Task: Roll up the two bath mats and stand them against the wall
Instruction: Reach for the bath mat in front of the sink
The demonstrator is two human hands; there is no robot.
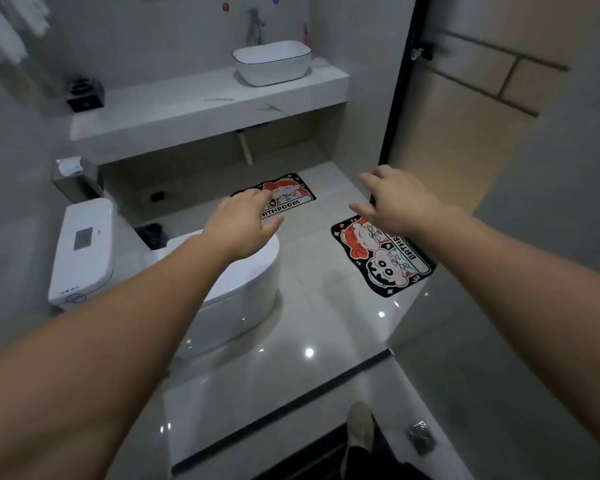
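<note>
Your left hand (245, 225) and right hand (394, 199) reach out, fingers spread, holding nothing. The near mat (381, 259) and the far mat (291, 197) look thin and floppy on the glossy floor (309, 327); pinch a short edge.

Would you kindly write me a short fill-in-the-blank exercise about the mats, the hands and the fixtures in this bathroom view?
1. Both mats, the far mat and the near mat, lie ____ on the floor, not rolled.
2. The left hand and right hand hold ____.
3. The word printed on each mat is ____.
4. The basin sits on the ____.

Missing words: flat; nothing; BATHROOM; counter
</note>
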